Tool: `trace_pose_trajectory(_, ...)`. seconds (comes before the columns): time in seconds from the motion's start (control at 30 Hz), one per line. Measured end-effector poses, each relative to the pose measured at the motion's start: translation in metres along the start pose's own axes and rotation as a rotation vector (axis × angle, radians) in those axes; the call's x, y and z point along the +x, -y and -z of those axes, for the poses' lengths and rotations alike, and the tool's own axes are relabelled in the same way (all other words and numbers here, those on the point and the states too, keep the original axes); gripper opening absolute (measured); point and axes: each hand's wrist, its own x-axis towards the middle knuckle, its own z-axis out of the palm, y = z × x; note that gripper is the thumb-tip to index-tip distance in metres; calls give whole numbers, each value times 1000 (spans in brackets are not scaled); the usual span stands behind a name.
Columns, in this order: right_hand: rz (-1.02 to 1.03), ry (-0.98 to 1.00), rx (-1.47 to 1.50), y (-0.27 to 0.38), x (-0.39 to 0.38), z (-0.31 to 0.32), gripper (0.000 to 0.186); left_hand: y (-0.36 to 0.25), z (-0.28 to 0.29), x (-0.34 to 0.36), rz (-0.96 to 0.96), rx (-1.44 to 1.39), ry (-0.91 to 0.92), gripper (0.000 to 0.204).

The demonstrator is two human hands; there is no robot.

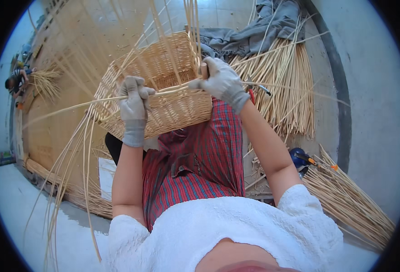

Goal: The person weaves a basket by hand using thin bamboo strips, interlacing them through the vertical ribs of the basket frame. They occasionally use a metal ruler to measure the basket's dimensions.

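A rectangular wicker basket point(177, 110) tilts over my lap, its inside toward the far side and long uprights rising from its rim. Both hands wear pale grey gloves. My left hand point(135, 96) is closed around a willow rod point(91, 102) at the near rim, the rod's long end pointing left. At the rim's right part, my right hand point(221, 80) is closed round a short wooden handle point(204, 71), its thumb pressing along the rim; the working end of that tool is hidden. Loose rods point(87, 149) hang from the basket's left corner.
A spread bundle of rods point(290, 90) lies to the right, beneath grey cloth point(254, 38). Near it shows a red-handled tool point(252, 95). Another bundle point(349, 199) lies lower right beside a dark blue object point(298, 157). Another person point(17, 84) is at far left.
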Motion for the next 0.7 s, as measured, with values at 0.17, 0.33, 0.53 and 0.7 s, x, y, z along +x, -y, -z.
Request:
trace_pose_trajectory(0.17,-104,-110,-180,9,-9,-27,71,-29,-100,49,-452,390,267,32)
trace_pose_trajectory(0.33,-187,-271,-95,9,-1,-45,42,-28,-180,24,-728,712,441,61)
trace_pose_trajectory(0.53,-201,-391,-81,2,1,-38,23,11,49,-60,-398,597,-321,24)
trace_pose_trajectory(0.7,-205,-249,-42,5,-13,-20,39,61,180,-116,-29,874,-186,68)
